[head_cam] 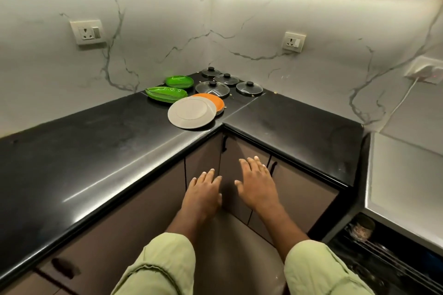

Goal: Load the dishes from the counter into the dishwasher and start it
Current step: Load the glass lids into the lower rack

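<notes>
Loading looks not yet begun. In the corner of the counter [96,141] sit green plates [167,92] at the left, then a grey plate [191,112] overlapping orange plates [215,100], with glass lids [212,87] behind to the right. Your left hand [203,193] and right hand [257,184] hover below the counter edge, fingers straight and spread, grasping nothing. You are at the reach for the first dish. The grey plate lies nearest, so take it by its near rim, then turn right to the dishwasher [388,254], whose rack shows open.
</notes>
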The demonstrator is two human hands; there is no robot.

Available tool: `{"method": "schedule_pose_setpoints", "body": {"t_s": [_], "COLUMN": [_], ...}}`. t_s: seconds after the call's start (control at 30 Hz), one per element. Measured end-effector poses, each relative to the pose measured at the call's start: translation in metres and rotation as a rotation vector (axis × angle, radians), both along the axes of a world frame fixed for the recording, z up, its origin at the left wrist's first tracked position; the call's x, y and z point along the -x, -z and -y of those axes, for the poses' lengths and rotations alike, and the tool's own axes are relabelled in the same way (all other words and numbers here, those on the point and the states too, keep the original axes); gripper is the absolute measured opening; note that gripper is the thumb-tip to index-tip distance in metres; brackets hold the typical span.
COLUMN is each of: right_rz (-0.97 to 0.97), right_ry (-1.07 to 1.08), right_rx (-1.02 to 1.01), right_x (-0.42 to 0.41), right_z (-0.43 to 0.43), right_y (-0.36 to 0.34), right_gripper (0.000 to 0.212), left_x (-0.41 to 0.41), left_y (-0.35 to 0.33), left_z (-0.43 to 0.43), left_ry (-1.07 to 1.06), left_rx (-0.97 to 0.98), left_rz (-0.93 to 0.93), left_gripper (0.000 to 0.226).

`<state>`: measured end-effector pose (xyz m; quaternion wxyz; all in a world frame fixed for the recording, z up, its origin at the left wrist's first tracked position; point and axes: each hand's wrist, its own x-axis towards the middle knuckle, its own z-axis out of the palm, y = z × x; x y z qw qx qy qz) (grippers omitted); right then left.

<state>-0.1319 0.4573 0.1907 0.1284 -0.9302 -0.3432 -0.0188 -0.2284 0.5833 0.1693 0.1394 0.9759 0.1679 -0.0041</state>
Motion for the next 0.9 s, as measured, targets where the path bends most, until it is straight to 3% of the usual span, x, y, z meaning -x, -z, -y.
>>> {"method": "schedule_pose_setpoints", "body": {"t_s": [0.6,0.9], "right_rz": [0.04,0.039], "right_ry": [-0.01,-0.002], "right_rx": [-0.025,0.007], "right_x": [-0.209,-0.311], "right_z": [-0.091,-0.111], "right_y": [0.0,0.0], "right_gripper": [0.065,0.064], "left_x": [-0.206,-0.312], "left_y": [-0.013,0.001], "left_z": [-0.099,-0.139], "left_ry": [0.006,0.063], "left_rx": [-0.093,-0.079], "left_rz": [-0.052,-0.15], "left_gripper": [0.062,0.074]}}
